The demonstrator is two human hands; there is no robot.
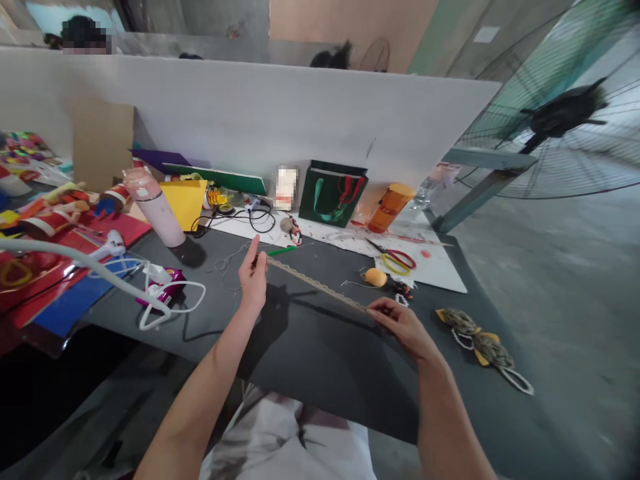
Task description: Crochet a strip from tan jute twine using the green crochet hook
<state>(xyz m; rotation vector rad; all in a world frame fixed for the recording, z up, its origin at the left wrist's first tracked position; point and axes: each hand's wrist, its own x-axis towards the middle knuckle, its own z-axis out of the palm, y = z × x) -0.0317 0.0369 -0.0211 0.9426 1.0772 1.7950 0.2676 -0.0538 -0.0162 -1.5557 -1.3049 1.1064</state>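
A narrow beige lace ribbon [317, 285] is stretched above the dark grey table [325, 373], sloping down from left to right. Its left end is pinched in my left hand [254, 277], thumb and index finger closed on it. My right hand [403, 325] grips the other end between thumb and fingertips. Just beyond my left hand lie a green stick [281, 251] and some loose thread [227, 263]. Near my right hand are an orange-yellow ball [375, 277] and a dark beaded piece [401, 291]. Scissors [395, 259] with red and yellow handles rest behind them.
Along the white partition [240, 113] stand a dark green gift bag [333, 193] and an orange bottle [391, 208]. A pink bottle [155, 208] stands left, near a white cable [95, 263]. Braided cord pieces [475, 337] lie at right, below a large fan [565, 110].
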